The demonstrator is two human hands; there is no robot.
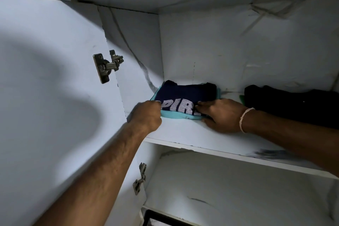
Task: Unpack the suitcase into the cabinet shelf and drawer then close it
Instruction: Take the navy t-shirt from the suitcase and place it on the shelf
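Closest to me is the left forearm (102,167), reaching up past the open cabinet door (45,79) with its two metal hinges (107,66). The left hand (146,115) is curled up at the near left edge of the folded navy shirt (185,99), looks like the fingers are pinching the cloth there, though they're turned away so I can't swear to it. The right hand (222,114), with a pale thread bracelet (244,119) on the wrist, lies flat with straight fingers pressing on the shirt's near right corner.

That navy shirt has big white striped letters and sits on top of a teal folded piece (174,114), both tucked into the back left corner of the shelf (192,134).

Further along the same shelf toward the right there's a dark pile of clothes (293,102) with a sliver of something green (241,98) poking out at its left edge. The two stacks are near each other but not touching.

So I'd guess the unpacking is well under way, at least two stacks on the shelf already, this one just being squared up. The shelf below (238,189) looks bare as far as I can see. Suitcase and drawer aren't in sight, so no idea how much is left in there, and the closing part is obviously not done yet.
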